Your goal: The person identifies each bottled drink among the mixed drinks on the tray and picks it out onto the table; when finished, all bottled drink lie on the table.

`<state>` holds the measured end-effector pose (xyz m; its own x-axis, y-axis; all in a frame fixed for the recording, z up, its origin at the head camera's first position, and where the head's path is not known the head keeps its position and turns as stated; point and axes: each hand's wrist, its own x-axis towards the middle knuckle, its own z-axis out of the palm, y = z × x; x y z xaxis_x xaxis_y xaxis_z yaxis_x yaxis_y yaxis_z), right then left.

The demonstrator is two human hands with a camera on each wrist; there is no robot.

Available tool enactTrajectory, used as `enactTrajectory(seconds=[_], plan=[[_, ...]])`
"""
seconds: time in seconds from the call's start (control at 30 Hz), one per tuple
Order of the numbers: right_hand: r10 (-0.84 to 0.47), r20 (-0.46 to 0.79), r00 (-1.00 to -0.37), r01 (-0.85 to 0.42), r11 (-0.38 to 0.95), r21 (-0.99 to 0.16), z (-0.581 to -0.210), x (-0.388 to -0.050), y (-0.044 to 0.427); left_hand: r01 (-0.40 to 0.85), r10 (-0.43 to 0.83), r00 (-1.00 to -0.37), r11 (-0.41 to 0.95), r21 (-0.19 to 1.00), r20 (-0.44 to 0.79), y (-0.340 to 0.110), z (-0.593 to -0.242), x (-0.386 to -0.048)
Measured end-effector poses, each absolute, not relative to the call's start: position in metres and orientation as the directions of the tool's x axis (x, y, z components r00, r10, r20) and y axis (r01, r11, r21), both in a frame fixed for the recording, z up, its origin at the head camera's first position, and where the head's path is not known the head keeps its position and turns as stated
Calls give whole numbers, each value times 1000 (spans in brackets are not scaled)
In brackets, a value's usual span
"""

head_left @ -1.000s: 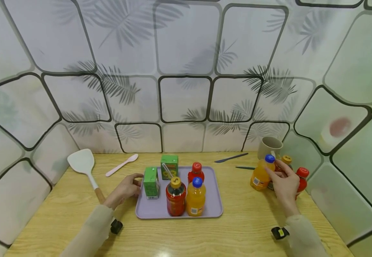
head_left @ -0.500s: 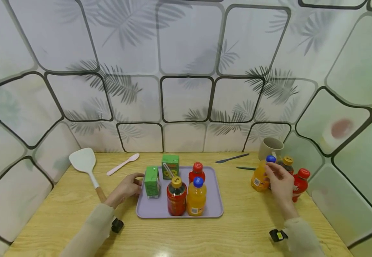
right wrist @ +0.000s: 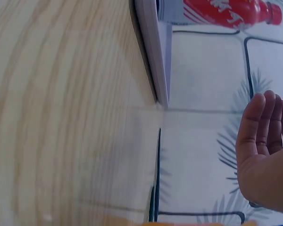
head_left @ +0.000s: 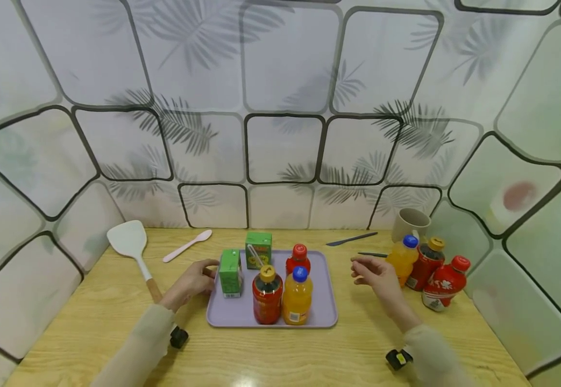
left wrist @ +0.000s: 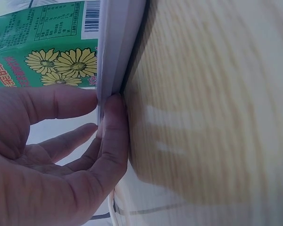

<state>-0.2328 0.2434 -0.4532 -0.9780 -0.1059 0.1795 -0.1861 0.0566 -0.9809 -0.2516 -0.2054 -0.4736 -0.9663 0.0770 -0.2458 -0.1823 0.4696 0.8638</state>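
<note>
At the left rim of the lilac tray [head_left: 328, 314], my left hand [head_left: 194, 283] pinches the edge; the left wrist view shows thumb and forefinger on either side of it. Standing on the tray are two green drink cartons [head_left: 231, 273] [head_left: 258, 251], a dark red bottle with a yellow cap [head_left: 268, 298], an orange juice bottle [head_left: 297, 298] and a small red bottle [head_left: 298, 262], partly hidden. My right hand [head_left: 379, 278] is in the air between the tray and the right-hand bottles. Nothing is in its fingers, which are loosely bent in the right wrist view.
At the right stand another orange juice bottle [head_left: 403, 259], a dark bottle with a yellow cap [head_left: 425, 264], a red bottle [head_left: 445, 285] and a grey mug [head_left: 410, 224]. Two dark knives [head_left: 353, 239] [head_left: 373, 254] lie behind. A pink spoon [head_left: 186, 246] and white spatula [head_left: 130, 240] lie left.
My right hand has left the bottles at the right and moved left toward the tray, with nothing in it. Those bottles stay standing. My left hand keeps its hold on the tray's rim.
</note>
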Motion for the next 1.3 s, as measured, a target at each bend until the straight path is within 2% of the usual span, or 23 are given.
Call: enactTrajectory(seconds=[0.33,0.57,1.0,1.3], plan=[[-222,72,-973,-104,137,-985,-456,-232,207,-183,90,-964,464,867,-252,-209,-475,-254],[-309,66,-949,-113,139,-984,-455,-228,187,-172,87,-967,462,870,-238,-208,-474,-252],[-217,73,-974,-112,173,-979,-454,-239,161,-200,84,-960,463,863,-268,-206,-473,-251],[-230,114,-967,-163,209,-964,-446,-252,143,-190,82,-963,461,867,-255,-205,-471,-251]])
